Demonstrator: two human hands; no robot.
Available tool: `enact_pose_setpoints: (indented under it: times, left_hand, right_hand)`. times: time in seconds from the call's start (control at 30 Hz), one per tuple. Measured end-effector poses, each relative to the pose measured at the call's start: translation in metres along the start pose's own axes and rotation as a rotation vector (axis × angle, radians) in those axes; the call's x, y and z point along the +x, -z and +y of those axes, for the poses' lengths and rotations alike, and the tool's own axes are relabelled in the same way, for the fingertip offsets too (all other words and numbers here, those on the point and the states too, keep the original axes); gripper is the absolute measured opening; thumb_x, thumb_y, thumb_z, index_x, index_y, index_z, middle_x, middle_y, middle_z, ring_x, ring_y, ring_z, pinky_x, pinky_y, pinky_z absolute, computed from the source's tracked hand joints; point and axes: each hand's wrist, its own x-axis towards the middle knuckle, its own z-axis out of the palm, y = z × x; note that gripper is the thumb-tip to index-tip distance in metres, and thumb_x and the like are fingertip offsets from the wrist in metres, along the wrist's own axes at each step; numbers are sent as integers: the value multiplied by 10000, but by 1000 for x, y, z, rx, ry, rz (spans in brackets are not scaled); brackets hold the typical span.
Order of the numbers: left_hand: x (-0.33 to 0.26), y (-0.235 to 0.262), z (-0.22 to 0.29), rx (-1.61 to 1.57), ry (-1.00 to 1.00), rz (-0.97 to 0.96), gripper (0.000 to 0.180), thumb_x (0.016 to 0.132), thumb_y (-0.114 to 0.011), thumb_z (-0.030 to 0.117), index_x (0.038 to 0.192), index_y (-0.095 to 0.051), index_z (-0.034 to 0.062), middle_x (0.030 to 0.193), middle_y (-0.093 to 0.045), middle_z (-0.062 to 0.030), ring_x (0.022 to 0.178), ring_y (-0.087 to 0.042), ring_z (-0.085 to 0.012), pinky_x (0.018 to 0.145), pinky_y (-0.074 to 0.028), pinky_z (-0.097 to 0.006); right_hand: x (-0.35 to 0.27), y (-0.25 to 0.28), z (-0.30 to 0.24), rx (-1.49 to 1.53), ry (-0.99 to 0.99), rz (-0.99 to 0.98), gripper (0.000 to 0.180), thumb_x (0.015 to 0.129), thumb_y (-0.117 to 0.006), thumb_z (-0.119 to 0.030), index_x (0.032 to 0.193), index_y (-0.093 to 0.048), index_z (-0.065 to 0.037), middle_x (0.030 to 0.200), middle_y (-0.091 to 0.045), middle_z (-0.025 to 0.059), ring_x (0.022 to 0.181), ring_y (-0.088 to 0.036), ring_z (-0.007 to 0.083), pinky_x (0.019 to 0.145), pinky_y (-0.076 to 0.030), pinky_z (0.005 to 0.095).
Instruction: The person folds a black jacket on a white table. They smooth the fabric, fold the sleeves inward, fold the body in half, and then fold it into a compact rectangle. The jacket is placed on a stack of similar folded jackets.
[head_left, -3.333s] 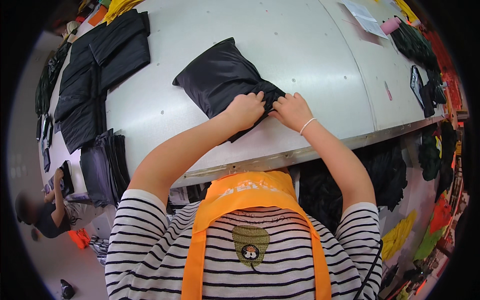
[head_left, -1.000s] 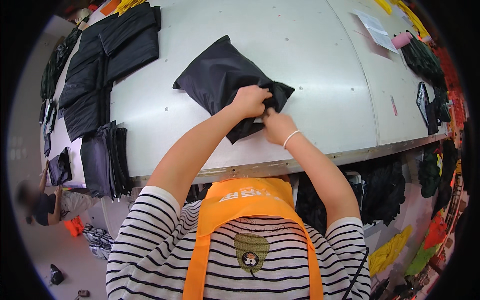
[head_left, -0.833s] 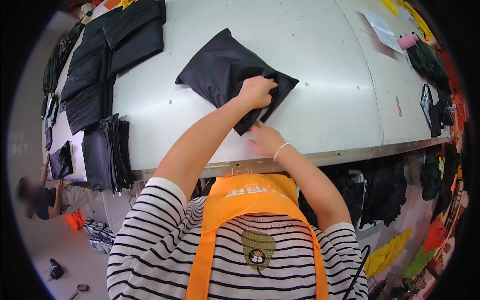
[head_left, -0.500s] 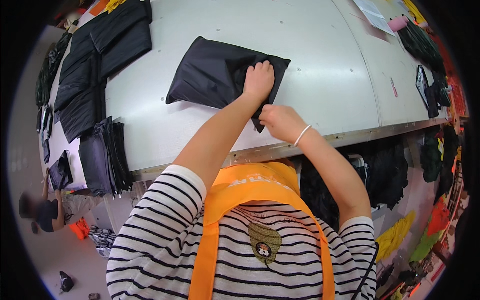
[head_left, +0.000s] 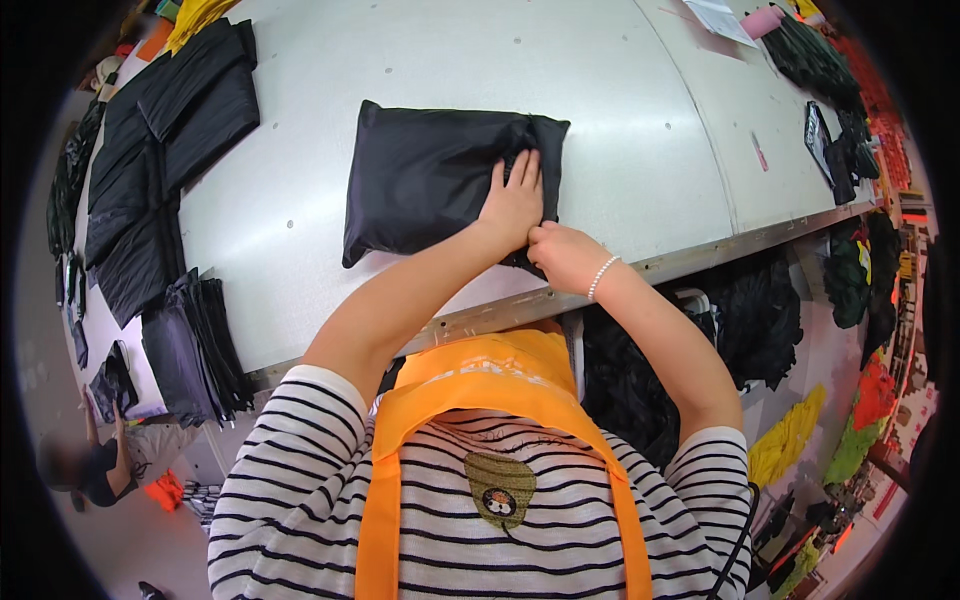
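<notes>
A filled black fabric pouch [head_left: 425, 185], roughly rectangular, lies flat on the pale work table. My left hand [head_left: 514, 200] rests on its right part with the fingers stretched out and a little apart, pressing on the cloth. Against the pouch's lower right corner, my right hand [head_left: 570, 258] is closed in a pinch on the edge of the black cloth; its fingertips hide exactly what part they grip. A beaded bracelet [head_left: 602, 277] circles my right wrist.
Several flat black pouches [head_left: 205, 110] lie at the left, with a stack of black fabric pieces [head_left: 195, 350] at the table's edge. Papers [head_left: 720, 20] and dark bundles [head_left: 815, 65] sit far right. Another person [head_left: 95, 460] handles a black piece at lower left.
The pouch has turned a little clockwise, its left side now higher at the far corner and squarer to me. My left fingers have gone from bent to stretched out. My right hand keeps its pinch.
</notes>
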Motion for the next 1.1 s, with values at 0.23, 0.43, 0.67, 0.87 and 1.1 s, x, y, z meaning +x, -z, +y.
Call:
enact_pose_setpoints:
  times: [0.23, 0.43, 0.67, 0.87, 1.1]
  left_hand:
    - [16, 47, -114, -511, -63, 183, 510, 792, -694, 355, 1245, -588, 147, 1354, -498, -119, 1291, -418, -305, 1080, -288, -472]
    - [-10, 9, -113, -233, 160, 40, 787, 775, -559, 649, 1439, -330, 294, 1499, -283, -114, 1372, -226, -402, 1076, -151, -631]
    - [-61, 8, -40, -236, 375, 62, 666, 822, -573, 545, 1357, -448, 168, 1398, -389, -182, 1307, -296, -421, 1048, -213, -597]
    - [-50, 11, -53, -378, 465, 120, 662, 811, -601, 530, 1338, -471, 151, 1293, -484, -161, 1208, -405, -367, 978, -298, -518]
    - [7, -2, -58, -428, 408, 95, 750, 772, -615, 586, 1319, -481, 91, 1213, -542, -150, 1146, -484, -297, 975, -334, -462]
  right_hand:
    - [3, -12, -13, 346, -499, 747, 226, 765, -619, -80, 972, -596, 6, 909, -570, 148, 954, -554, 335, 805, -468, 401]
    - [35, -38, 21, 345, -868, 1027, 439, 819, -614, -71, 1230, -495, 25, 971, -561, 191, 963, -556, 369, 816, -456, 418]
    - [56, 4, -20, -446, -400, 667, 109, 777, -586, -87, 847, -659, -46, 739, -555, 85, 633, -605, 237, 531, -506, 314]
    - [44, -16, 34, -506, -433, 342, 139, 797, -554, -56, 875, -640, 21, 818, -528, 102, 788, -588, 270, 618, -507, 346]
    - [35, -10, 36, -105, -452, 565, 203, 849, -573, -79, 1026, -656, -28, 829, -544, 118, 735, -593, 299, 629, -494, 397]
